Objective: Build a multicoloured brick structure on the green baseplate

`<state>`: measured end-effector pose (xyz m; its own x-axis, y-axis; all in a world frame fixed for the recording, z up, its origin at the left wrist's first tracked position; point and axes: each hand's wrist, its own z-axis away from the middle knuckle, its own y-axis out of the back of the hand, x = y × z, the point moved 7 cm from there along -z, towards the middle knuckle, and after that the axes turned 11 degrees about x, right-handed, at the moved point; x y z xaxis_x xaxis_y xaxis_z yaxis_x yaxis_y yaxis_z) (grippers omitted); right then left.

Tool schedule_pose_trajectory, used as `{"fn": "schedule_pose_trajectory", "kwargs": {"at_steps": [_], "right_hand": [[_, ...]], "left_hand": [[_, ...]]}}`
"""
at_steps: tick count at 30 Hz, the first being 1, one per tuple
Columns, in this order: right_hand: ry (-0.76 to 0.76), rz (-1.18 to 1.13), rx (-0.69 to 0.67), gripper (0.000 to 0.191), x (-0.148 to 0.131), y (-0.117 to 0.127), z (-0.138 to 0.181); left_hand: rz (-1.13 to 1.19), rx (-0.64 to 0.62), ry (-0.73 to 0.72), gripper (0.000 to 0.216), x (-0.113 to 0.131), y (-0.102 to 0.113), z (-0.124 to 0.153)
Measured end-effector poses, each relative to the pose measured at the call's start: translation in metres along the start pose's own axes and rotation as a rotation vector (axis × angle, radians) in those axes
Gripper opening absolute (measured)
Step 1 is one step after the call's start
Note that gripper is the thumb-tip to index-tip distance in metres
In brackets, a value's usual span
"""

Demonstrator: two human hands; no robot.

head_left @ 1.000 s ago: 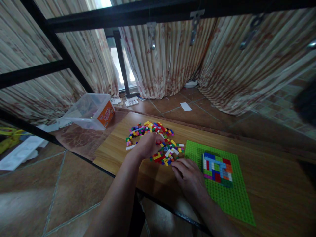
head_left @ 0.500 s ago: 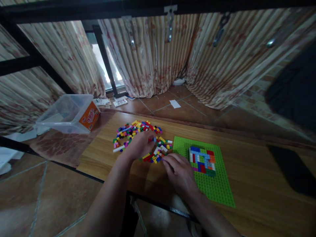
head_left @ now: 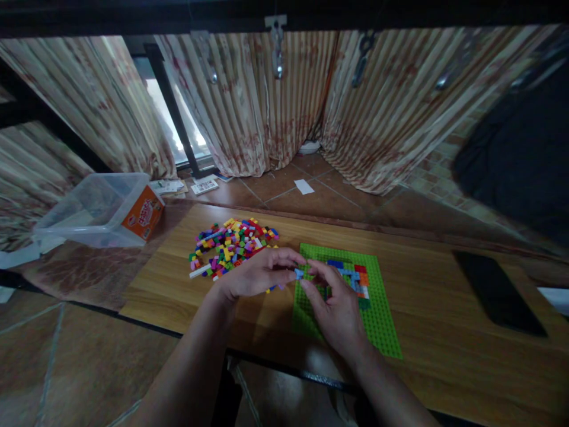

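Note:
A small light blue toy brick (head_left: 299, 274) is pinched at the fingertips of my left hand (head_left: 260, 274). My right hand (head_left: 336, 305) meets it from the other side, thumb and fingers closed around the same brick. Both hands are over the left edge of the green baseplate (head_left: 377, 320). On that plate sits a multicoloured block of joined bricks (head_left: 358, 279), partly covered by my right hand. Behind my left hand lies a pile of loose bricks (head_left: 229, 249) in many colours, its near side hidden by the hand.
The wooden table (head_left: 422, 284) carries a black flat slab (head_left: 498, 293) on the right. At the far left stands a clear plastic box (head_left: 89, 219) with an orange label. Papers lie on the tiled floor beyond, below striped curtains (head_left: 249, 107).
My left hand has moved right from the pile with the light blue brick and met my right hand. The camera has turned slightly right.

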<state>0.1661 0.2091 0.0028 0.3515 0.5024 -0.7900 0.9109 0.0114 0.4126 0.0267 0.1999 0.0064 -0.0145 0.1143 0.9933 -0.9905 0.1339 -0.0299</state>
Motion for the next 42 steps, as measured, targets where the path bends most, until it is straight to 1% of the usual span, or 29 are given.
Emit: {"fn": "schedule_pose_trajectory", "kwargs": {"at_steps": [3, 6, 9, 13, 16, 19, 21, 23, 25, 30, 35, 42], "right_hand": [[0.049, -0.044, -0.025, 0.022, -0.001, 0.005, -0.001], [0.067, -0.046, -0.025, 0.02, 0.001, 0.012, -0.002], [0.062, -0.019, -0.023, 0.02, 0.004, 0.017, -0.002], [0.085, 0.061, -0.017, 0.019, 0.006, 0.025, -0.005], [0.076, 0.135, 0.017, 0.021, 0.015, 0.042, -0.013], [-0.014, 0.204, 0.1, 0.025, 0.035, 0.066, -0.023], [-0.041, 0.226, 0.112, 0.027, 0.046, 0.075, -0.027], [-0.03, 0.254, 0.073, 0.026, 0.051, 0.074, -0.027], [0.008, 0.281, 0.016, 0.025, 0.052, 0.065, -0.026], [0.121, 0.347, -0.057, 0.021, 0.048, 0.046, -0.024], [0.154, 0.387, -0.046, 0.02, 0.051, 0.042, -0.025], [0.183, 0.375, -0.006, 0.025, 0.051, 0.043, -0.024]], "left_hand": [[0.058, -0.017, 0.039, 0.03, -0.003, -0.013, -0.004], [0.121, 0.025, 0.054, 0.032, -0.006, -0.02, -0.009], [0.156, 0.043, 0.065, 0.032, -0.008, -0.025, -0.012], [0.132, 0.027, 0.068, 0.033, -0.011, -0.03, -0.014], [0.098, 0.098, 0.076, 0.029, -0.017, -0.025, -0.017], [0.046, 0.209, 0.073, 0.023, -0.024, -0.019, -0.021], [-0.006, 0.244, 0.068, 0.022, -0.031, -0.021, -0.023], [-0.071, 0.242, 0.057, 0.022, -0.036, -0.026, -0.025], [-0.159, 0.218, 0.039, 0.025, -0.04, -0.033, -0.027], [-0.326, 0.18, -0.05, 0.032, -0.04, -0.041, -0.026], [-0.389, 0.101, -0.119, 0.029, -0.039, -0.049, -0.024], [-0.436, 0.087, -0.149, 0.028, -0.033, -0.053, -0.023]]}}
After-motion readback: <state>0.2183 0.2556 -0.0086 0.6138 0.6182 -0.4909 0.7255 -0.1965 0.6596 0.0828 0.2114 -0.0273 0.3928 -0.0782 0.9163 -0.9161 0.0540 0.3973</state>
